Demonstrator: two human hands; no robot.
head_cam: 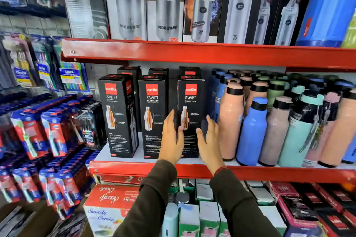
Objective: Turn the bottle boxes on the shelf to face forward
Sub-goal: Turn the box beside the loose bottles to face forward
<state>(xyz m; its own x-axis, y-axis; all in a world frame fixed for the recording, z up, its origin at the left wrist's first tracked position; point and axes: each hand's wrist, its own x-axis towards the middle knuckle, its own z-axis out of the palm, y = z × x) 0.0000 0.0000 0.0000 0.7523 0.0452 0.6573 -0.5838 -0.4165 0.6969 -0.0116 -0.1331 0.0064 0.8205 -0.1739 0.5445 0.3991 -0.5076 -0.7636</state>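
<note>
Three black Cello Swift bottle boxes stand upright in the front row of the middle shelf point(125, 166), more behind them. The left box point(115, 113) is turned at an angle, showing its front and a side. The middle box point(152, 102) and the right box point(191, 102) show their fronts. My left hand point(170, 138) lies flat along the right box's left edge, thumb over its front. My right hand point(209, 140) is beside its right edge, fingers spread, thumb in front of the box, a small gap showing. Neither hand is closed around it.
Loose peach, blue and mint bottles point(250, 131) crowd the shelf just right of the boxes. Steel-bottle boxes point(165, 5) fill the shelf above. Toothbrush packs point(52, 131) hang at the left. Cartons point(109, 204) sit on the shelf below.
</note>
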